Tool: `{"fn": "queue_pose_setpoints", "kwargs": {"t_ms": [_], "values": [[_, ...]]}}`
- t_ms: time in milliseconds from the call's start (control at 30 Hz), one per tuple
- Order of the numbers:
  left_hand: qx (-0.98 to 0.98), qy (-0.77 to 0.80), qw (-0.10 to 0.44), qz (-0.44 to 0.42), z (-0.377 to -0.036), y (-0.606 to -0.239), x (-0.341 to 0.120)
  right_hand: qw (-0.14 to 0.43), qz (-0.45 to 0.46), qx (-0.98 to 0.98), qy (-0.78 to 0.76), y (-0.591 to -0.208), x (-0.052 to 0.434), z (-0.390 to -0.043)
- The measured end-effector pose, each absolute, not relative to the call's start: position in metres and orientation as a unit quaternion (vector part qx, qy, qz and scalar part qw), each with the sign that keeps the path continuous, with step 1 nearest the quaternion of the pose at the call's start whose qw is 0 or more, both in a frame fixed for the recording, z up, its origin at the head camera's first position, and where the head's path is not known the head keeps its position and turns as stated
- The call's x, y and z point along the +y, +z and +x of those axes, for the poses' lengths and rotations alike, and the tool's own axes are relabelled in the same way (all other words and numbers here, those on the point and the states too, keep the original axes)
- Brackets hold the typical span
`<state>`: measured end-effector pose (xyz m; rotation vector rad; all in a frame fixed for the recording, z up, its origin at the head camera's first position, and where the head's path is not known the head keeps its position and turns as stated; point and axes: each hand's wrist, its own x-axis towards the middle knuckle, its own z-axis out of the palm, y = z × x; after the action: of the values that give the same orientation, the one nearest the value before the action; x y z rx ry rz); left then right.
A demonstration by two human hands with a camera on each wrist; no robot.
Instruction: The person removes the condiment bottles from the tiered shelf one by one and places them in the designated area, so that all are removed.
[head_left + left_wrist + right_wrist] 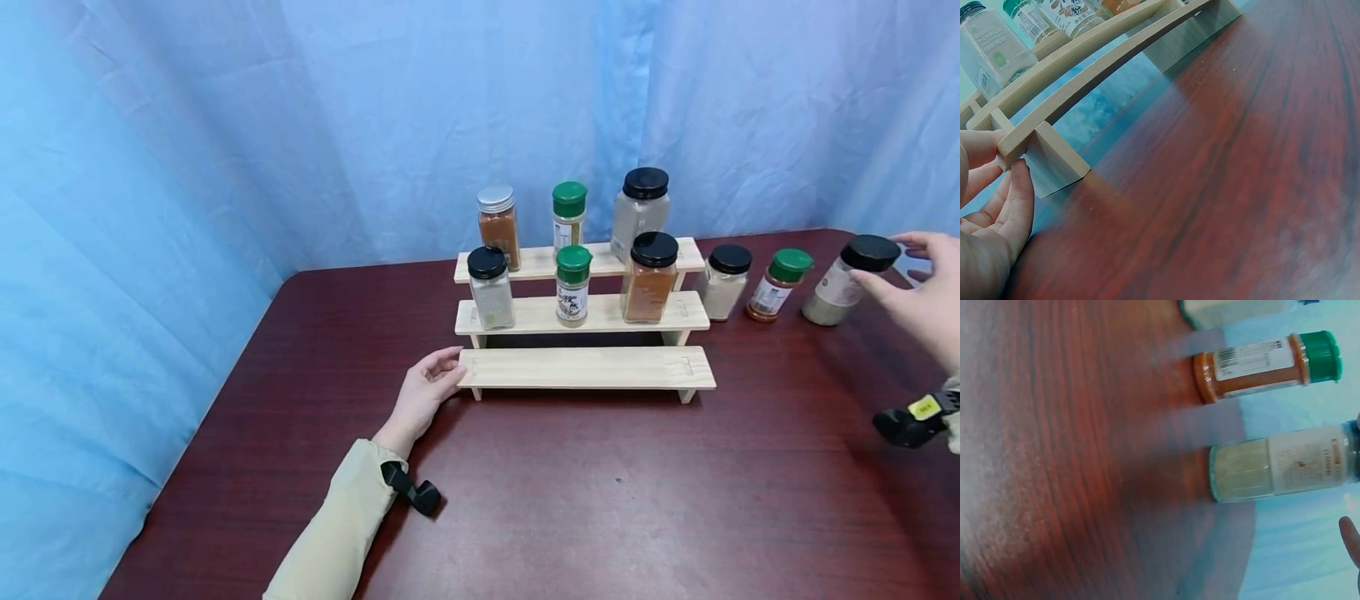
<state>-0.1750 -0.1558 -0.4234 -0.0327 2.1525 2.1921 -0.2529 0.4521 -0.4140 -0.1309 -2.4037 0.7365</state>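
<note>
Head view: a dark red table (600, 500) fills the lower frame, with blue curtain (225, 125) behind it. At centre stands a three-step wooden rack (585, 367). Its top step holds three jars and its middle step holds three more; the lowest step is bare.

At lower left of centre, the left hand (423, 390) rests against the left end of the lowest step, fingers loosely curled and touching the wood. The left wrist view shows fingertips (1019, 187) pressed to the end of the step and its foot, with the thumb above the board; it steadies the rack more than it clamps it.

To the right of the rack, three jars stand on the table in a row: a black-lidded white jar (723, 282), a green-lidded jar (778, 284) and, at far right, a black-lidded pale jar (847, 279). The right hand (926, 296) at the right edge reaches over that last jar, fingers spread apart, one fingertip touching the lid and nothing held.

Right wrist view, turned sideways: the pale jar (1285, 469) lies at centre right, the green-lidded jar (1266, 365) above it.
</note>
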Motion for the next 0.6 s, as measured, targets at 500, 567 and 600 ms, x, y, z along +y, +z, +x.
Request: {"fn": "queue_pose_setpoints", "kwargs": {"t_ms": [500, 567, 600], "values": [[0.703, 0.711, 0.038, -0.013, -0.175, -0.424, -0.156, 0.333, -0.056, -0.859, 0.385, -0.441, 0.459, -0.245], [0.703, 0.710, 0.037, -0.013, -0.175, -0.424, -0.156, 0.314, -0.051, -0.858, 0.403, -0.427, 0.435, -0.228], [0.703, 0.710, 0.037, -0.014, -0.175, -0.424, -0.156, 0.306, -0.049, -0.859, 0.407, -0.419, 0.422, -0.219]]}}
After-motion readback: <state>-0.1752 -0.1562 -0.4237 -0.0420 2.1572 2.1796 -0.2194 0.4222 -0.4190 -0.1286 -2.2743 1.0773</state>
